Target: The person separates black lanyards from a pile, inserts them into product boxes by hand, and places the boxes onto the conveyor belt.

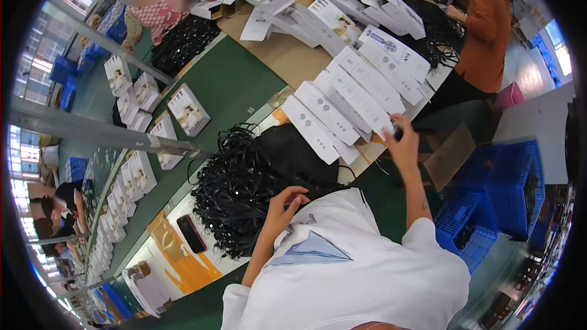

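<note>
My right hand point(405, 146) is raised at the near end of a row of flat white boxes point(358, 95). Its fingers are closed around a small black object point(398, 132) whose kind I cannot make out; its fingertips are close to the end of one box. My left hand point(284, 208) hovers in front of my chest, fingers loosely bent and apart, with nothing visible in it. Beside it lies a big heap of shiny black cables point(235, 189), spilling from a black bag point(296, 156) on the table edge.
More white boxes point(333, 15) pile up at the back. A green conveyor belt point(238, 79) carries boxes on the left. A phone point(191, 234) lies near orange tape point(183, 256). Blue crates point(489, 189) stand on the right. Co-workers stand at far left and far right.
</note>
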Available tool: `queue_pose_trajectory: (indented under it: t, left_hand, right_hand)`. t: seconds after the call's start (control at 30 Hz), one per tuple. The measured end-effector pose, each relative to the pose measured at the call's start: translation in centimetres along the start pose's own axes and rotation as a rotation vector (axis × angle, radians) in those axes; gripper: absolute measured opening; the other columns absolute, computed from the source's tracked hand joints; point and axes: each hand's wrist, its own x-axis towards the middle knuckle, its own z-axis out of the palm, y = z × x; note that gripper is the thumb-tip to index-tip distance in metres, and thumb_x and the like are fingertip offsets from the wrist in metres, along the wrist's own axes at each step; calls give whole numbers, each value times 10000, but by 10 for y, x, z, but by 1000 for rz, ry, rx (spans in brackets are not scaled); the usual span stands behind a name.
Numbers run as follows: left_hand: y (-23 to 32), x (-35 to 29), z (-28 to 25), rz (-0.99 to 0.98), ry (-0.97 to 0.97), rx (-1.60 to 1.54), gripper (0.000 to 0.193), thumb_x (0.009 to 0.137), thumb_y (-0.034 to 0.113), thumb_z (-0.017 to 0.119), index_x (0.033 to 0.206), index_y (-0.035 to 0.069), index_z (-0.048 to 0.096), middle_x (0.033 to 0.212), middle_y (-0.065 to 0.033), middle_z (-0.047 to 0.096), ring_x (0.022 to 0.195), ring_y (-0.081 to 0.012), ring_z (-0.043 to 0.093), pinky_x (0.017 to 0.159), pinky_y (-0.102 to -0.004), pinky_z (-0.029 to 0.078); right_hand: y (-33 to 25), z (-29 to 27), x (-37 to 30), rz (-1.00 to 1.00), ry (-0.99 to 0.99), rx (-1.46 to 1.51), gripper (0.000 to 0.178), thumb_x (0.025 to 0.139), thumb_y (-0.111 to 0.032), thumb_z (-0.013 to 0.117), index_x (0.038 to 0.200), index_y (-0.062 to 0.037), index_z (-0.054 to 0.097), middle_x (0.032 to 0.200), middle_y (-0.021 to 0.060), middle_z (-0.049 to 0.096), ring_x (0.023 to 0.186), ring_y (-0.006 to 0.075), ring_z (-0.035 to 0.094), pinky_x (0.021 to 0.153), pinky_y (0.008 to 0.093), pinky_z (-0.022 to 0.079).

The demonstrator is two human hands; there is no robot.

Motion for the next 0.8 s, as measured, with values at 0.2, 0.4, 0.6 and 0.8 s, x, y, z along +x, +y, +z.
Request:
queue_pose_trajectory:
  t: [0.2,0.4,0.6,0.8]
  left_hand:
    - [-8,-8,17,-54,56,-98,200,892,80,474,1055,0,557,860,-70,636,820,-120,591,753,-237,442]
    - [-10,-14,29,-57,107,-198,220,901,94,468,1077,-21,535,895,-86,621,871,-128,575,797,-244,430]
    - [-9,-14,22,-4,189,-238,226,905,94,471,1091,-24,520,950,-102,612,892,-149,579,833,-256,433]
    - [23,-23,-5,1,362,-663,414,921,270,430,1226,-7,389,1178,-188,528,1028,-257,564,842,-319,470]
  right_hand:
    - [51,-31,49,54,-258,-410,317,697,-254,678,966,-105,601,764,141,622,712,323,596,618,372,463]
    - [81,-14,69,176,-232,-152,327,702,-295,703,863,-19,633,676,119,603,630,244,583,598,323,452]
    - [21,-27,100,396,-218,569,206,756,-211,702,763,-31,601,583,-45,478,503,23,405,451,187,290]
    - [-82,-50,102,-288,-612,388,153,731,-121,704,744,-15,594,581,-29,494,531,53,413,488,216,342]
